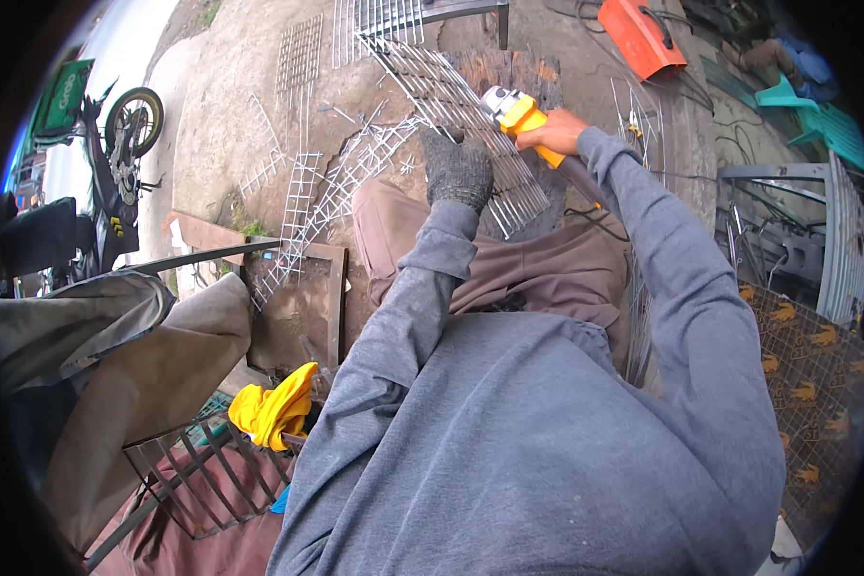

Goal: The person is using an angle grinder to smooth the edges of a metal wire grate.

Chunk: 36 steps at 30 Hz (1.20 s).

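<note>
My left hand (458, 171), in a dark grey knit glove, is closed on the near left edge of a metal bar grating (432, 82). The grating slants from the upper middle down towards my lap, partly over a worn wooden board (538, 72). Bare and wrapped around the body of a yellow angle grinder (520, 113), my right hand (559, 132) holds the tool at the grating's right side. The grinder's silver head points up and left; its disc cannot be made out. Part of the grating is hidden by my glove.
Welded wire mesh strips (355, 173) and loose offcuts lie on the concrete to the left. An orange boxy machine (640, 38) with cables stands far right, near a teal plastic chair (821, 115). A motorcycle (130, 134) stands left; yellow cloth (276, 403) hangs on a metal rack (206, 480).
</note>
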{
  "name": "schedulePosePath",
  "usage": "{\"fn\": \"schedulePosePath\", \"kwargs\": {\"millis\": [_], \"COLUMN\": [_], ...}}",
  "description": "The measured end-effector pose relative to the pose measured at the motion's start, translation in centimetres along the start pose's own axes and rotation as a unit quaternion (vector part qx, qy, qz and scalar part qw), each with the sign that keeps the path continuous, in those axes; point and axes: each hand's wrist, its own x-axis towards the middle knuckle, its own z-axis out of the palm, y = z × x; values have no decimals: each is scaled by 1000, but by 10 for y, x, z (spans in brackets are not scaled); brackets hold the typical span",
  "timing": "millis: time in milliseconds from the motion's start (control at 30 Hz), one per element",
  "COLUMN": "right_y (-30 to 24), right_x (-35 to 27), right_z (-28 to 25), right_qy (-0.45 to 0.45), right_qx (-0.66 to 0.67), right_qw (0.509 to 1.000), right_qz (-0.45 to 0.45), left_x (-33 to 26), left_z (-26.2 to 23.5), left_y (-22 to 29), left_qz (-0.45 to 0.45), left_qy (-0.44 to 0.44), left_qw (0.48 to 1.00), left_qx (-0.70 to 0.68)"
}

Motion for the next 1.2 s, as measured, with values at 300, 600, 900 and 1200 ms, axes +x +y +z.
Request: {"fn": "schedulePosePath", "kwargs": {"millis": [300, 600, 900, 1200], "right_y": [4, 5, -6, 0], "right_x": [-1, -7, 0, 2], "right_z": [-4, 1, 3, 1], "right_qy": [-17, -22, -45, -43], "right_qx": [138, 208, 307, 312], "right_qw": [990, 977, 948, 948], "right_qz": [30, 46, 73, 54], "left_x": [-9, 2, 0, -5], "left_z": [-3, -1, -3, -6], "left_y": [11, -11, -19, -4], "left_qz": [-26, 5, -77, -98], "left_qy": [-16, -3, -13, -34], "left_qw": [998, 998, 997, 994], "left_qx": [51, 59, -11, -25]}}
